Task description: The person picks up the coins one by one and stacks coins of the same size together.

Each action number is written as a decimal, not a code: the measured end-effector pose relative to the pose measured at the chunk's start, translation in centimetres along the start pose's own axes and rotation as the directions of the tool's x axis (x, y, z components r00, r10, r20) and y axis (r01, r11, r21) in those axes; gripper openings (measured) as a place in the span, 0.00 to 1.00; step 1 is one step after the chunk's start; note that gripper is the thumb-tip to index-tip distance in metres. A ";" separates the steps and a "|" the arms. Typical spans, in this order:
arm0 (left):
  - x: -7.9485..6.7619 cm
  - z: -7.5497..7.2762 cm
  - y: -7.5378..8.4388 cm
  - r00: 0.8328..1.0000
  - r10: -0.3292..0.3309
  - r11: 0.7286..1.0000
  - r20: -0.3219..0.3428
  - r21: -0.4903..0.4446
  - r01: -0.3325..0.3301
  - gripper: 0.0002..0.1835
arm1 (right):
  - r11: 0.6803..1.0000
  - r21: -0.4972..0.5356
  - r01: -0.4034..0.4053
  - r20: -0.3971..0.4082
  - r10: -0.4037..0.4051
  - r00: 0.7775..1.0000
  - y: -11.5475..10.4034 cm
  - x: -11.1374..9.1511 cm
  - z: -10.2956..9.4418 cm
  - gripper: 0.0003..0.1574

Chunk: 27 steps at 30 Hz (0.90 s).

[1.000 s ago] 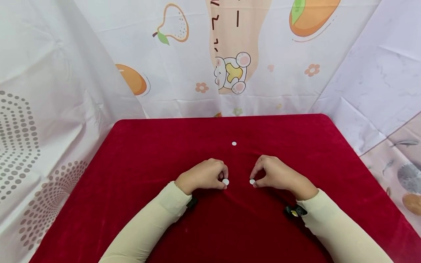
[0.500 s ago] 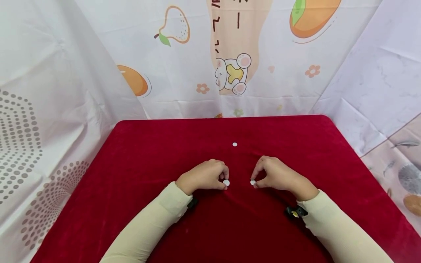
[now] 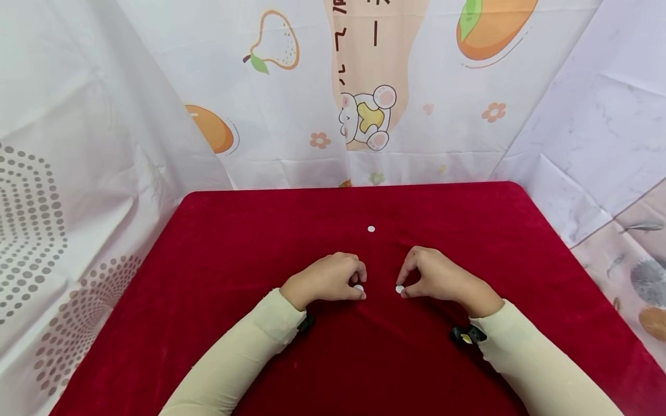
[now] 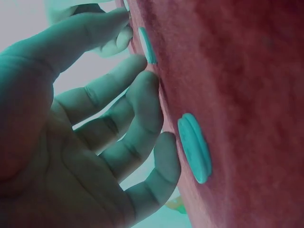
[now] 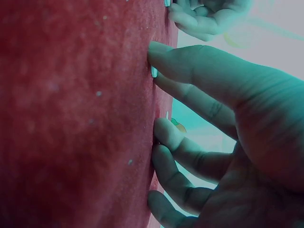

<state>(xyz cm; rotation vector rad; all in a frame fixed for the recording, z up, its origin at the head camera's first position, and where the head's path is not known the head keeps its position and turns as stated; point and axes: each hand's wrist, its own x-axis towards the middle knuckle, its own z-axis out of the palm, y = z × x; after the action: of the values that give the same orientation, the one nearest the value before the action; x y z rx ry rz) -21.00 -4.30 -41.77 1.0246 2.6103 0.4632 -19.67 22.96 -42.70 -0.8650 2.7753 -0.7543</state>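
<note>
My left hand (image 3: 330, 277) curls its thumb and index finger round the edge of a small round white disc (image 3: 359, 288) on the red cloth. In the left wrist view this disc (image 4: 147, 45) lies between thumb and index tips. A thicker or doubled disc (image 4: 194, 147) lies by the little finger there; the head view does not show it under the hand. To the right, my right hand (image 3: 442, 274) pinches another white disc (image 3: 399, 289) between thumb and index finger. The right wrist view shows only that disc's edge (image 5: 154, 71). The other fingers of both hands rest near the cloth.
A third white disc (image 3: 371, 229) lies flat farther back, between the hands. Red velvet cloth (image 3: 250, 231) covers the table. A printed curtain (image 3: 291, 115) hangs behind the far edge, with pale sheets at both sides.
My left hand has shifted slightly right, so its fingers cover more of their disc. The right hand keeps its place, and the far disc lies where it was.
</note>
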 end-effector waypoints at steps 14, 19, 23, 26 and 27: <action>1.8 -0.8 0.9 0.998 -0.019 0.996 -0.059 0.084 0.024 0.13 | 1.000 0.005 -0.030 0.018 0.030 0.999 -0.1 -0.1 -0.2 0.10; 2.6 -1.1 0.6 0.997 -0.034 0.995 -0.065 0.096 0.040 0.13 | 0.999 0.006 -0.046 0.030 0.046 0.998 -0.1 0.0 -0.2 0.10; 3.4 -1.3 0.2 0.995 -0.045 0.995 -0.087 0.089 0.053 0.14 | 1.000 0.007 -0.030 0.015 0.030 0.999 0.0 0.0 -0.2 0.11; 4.0 -1.4 -0.2 0.992 -0.065 0.995 -0.104 0.074 0.073 0.14 | 1.000 0.016 -0.025 0.018 0.025 1.000 0.1 0.0 -0.1 0.11; 4.2 -1.4 -0.3 0.991 -0.074 0.994 -0.110 0.071 0.082 0.14 | 1.000 0.019 -0.023 0.021 0.023 1.000 0.2 0.0 -0.1 0.11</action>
<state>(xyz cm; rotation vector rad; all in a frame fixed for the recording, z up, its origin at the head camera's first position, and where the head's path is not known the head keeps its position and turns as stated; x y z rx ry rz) -24.67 -1.87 -41.27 0.9405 2.7711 0.4141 -19.81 23.11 -42.68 -0.8314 2.7506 -0.7626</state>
